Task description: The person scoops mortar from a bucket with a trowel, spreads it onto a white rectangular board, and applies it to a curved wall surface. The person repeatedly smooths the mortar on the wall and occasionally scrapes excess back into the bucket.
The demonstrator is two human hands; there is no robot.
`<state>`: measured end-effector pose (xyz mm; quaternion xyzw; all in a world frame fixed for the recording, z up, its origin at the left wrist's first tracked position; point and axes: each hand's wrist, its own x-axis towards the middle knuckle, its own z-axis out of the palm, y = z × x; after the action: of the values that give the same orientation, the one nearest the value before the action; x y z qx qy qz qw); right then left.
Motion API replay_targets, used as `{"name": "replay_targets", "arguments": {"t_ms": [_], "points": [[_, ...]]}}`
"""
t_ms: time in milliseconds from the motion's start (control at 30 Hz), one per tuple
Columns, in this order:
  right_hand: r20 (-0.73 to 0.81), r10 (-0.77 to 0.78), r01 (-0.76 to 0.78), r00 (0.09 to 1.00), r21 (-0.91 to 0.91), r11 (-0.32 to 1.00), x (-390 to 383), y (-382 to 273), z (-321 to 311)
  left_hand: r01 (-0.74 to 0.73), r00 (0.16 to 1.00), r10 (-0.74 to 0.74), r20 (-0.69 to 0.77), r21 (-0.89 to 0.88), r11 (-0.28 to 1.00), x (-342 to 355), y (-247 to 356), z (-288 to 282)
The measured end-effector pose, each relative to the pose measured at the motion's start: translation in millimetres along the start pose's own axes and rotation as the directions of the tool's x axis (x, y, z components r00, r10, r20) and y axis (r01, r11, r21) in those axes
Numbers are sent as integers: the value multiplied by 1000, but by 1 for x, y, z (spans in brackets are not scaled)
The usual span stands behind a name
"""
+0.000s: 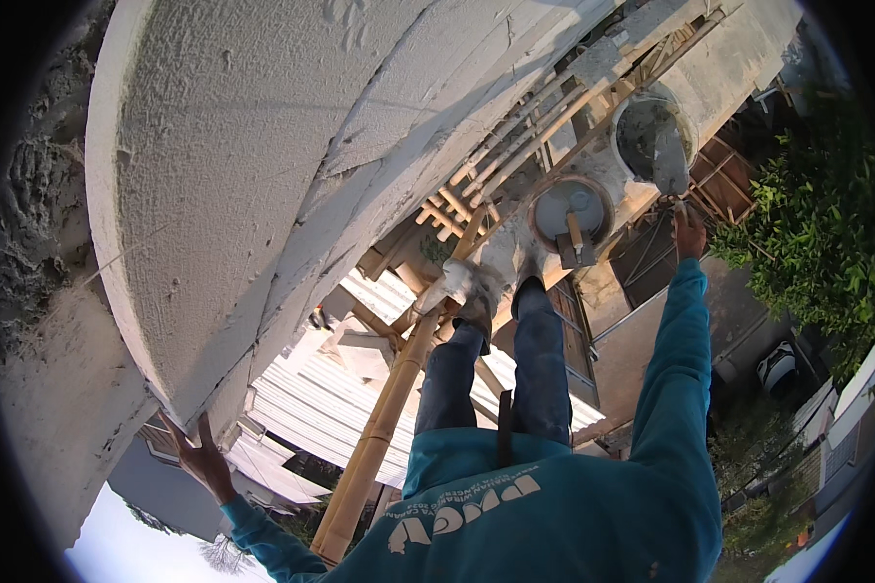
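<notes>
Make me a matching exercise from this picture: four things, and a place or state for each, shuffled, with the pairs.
1. Left hand
2. Right hand
3. Smaller bucket
4. Thick bamboo pole

A. Gripping a trowel
B. Slanting past the left leg
C. Fingers spread at the plastered corner
D. Has a wooden-handled tool across it

Pairs: 1-C; 2-A; 3-D; 4-B

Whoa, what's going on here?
A person in a teal top stands by two round tubs. Their right hand grips a trowel, its blade over the edge of the farther tub, which has grey stuff inside. Their left hand is spread open at the lower tip of a big, pale, rough slab. Another tool, with a wooden handle, lies across the nearer tub.
</notes>
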<state>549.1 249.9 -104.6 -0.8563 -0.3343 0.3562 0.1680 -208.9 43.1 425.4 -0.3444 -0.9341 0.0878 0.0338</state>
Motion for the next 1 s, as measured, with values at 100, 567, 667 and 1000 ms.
{"name": "replay_targets", "arguments": {"t_ms": [100,567,667,1000], "points": [[48,55,-60,997,124,990,-57,-52,-31,9,999,-11,-40,-33,999,-2,-5,6],[349,-718,702,602,199,684,-304,-327,-165,-94,969,6,-249,-344,934,-10,-14,25],[387,-786,767,482,247,593,-379,-406,-161,-131,962,2,-274,-454,881,-14,-19,23],[131,-904,914,-406,44,-404,-508,-524,-51,-30,954,-207,-217,-755,655,-120,-28,48]]}}
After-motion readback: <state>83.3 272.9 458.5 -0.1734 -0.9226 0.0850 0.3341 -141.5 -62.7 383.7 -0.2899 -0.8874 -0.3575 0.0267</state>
